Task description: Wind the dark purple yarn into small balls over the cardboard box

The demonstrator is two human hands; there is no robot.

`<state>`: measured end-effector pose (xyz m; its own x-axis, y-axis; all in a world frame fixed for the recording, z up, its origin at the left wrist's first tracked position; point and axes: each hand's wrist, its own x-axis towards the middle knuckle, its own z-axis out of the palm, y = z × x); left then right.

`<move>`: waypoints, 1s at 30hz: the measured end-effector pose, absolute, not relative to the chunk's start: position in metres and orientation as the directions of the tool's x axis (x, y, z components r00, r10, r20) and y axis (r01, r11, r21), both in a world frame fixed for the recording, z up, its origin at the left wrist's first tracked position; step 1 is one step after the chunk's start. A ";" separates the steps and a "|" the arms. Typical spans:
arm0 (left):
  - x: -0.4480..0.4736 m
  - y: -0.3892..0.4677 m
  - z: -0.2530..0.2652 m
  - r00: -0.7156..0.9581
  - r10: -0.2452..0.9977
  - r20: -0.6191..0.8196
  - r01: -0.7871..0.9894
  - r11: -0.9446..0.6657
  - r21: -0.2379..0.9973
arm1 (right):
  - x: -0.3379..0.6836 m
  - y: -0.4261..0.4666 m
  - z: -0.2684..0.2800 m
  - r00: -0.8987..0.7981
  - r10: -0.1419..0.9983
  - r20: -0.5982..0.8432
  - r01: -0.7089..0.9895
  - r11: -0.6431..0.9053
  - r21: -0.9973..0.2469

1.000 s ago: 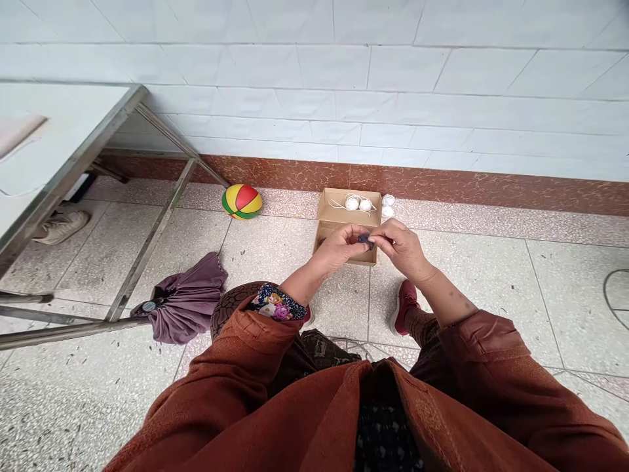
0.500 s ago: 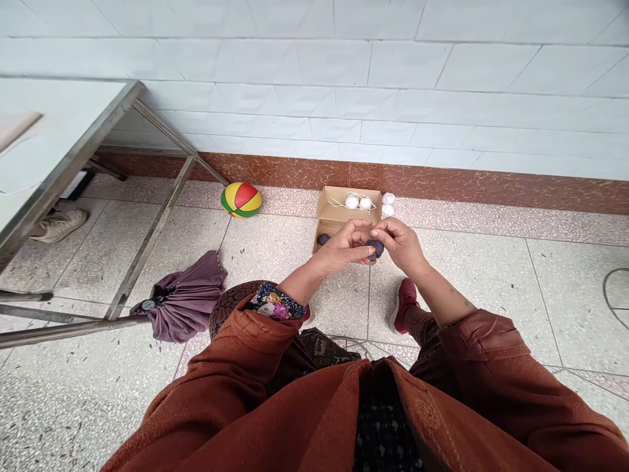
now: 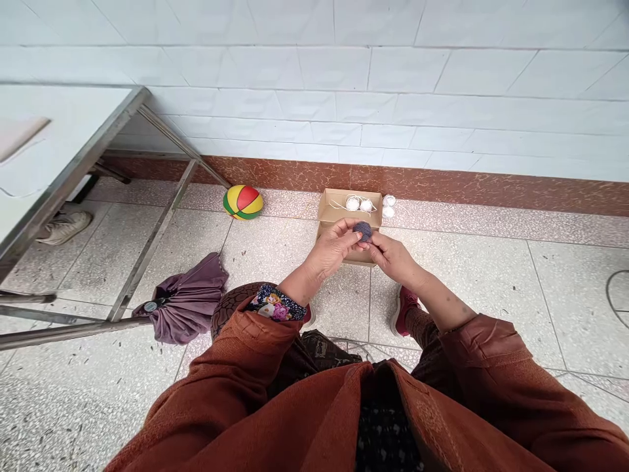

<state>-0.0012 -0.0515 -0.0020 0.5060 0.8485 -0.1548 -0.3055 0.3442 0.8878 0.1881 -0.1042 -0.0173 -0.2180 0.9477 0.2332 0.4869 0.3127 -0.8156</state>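
Observation:
My left hand (image 3: 330, 252) is closed around a small dark grey-blue ball of yarn (image 3: 362, 230), thumb against its near side. My right hand (image 3: 397, 257) touches the ball's lower right with fingers pinched together; any strand between them is too fine to see. Both hands are over the front of an open cardboard box (image 3: 326, 204), hiding much of its inside. Two white yarn balls (image 3: 352, 203) with loose strands lie in the back part of the box. Just right of it, two more white balls (image 3: 388, 211) rest on the floor.
A red, yellow and green ball (image 3: 244, 202) lies on the floor at left. Nearer, a folded purple umbrella (image 3: 189, 303) lies by a metal-framed table (image 3: 69, 141). Another person's shoe (image 3: 66, 227) shows beneath the table. Behind the box runs a tiled wall (image 3: 388, 105).
The yarn ball has turned and risen slightly to the left in my left hand. My right hand has gone from above the ball to its lower right side.

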 end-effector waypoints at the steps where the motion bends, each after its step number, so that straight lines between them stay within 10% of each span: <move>1: -0.002 -0.051 -0.001 0.488 0.861 -0.142 -0.289 0.313 0.905 | 0.188 -0.106 -0.014 -0.230 0.941 0.248 0.478 0.331 -0.814; 10: -0.003 -0.051 -0.001 0.445 0.896 0.008 -0.015 -0.002 1.000 | 0.191 -0.105 0.013 -0.125 0.945 0.302 0.345 0.327 -0.880; 20: -0.004 -0.055 0.008 0.484 0.875 -0.005 -0.246 0.142 0.959 | 0.188 -0.095 -0.013 -0.038 0.986 0.164 0.374 0.166 -0.912; 25: -0.004 -0.047 0.000 0.339 0.940 -0.026 -0.141 0.078 0.987 | 0.185 -0.110 0.006 -0.245 0.930 0.273 0.377 0.351 -0.857; 30: -0.001 -0.056 0.002 0.513 0.858 -0.007 -0.029 0.026 0.999 | 0.198 -0.103 0.016 -0.096 0.938 0.333 0.378 0.344 -0.860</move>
<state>-0.0013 -0.0556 0.0023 0.5135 0.8581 -0.0072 -0.0292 0.0258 0.9992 0.1982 -0.1035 0.0156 -0.0960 0.9380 0.3331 0.3779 0.3440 -0.8596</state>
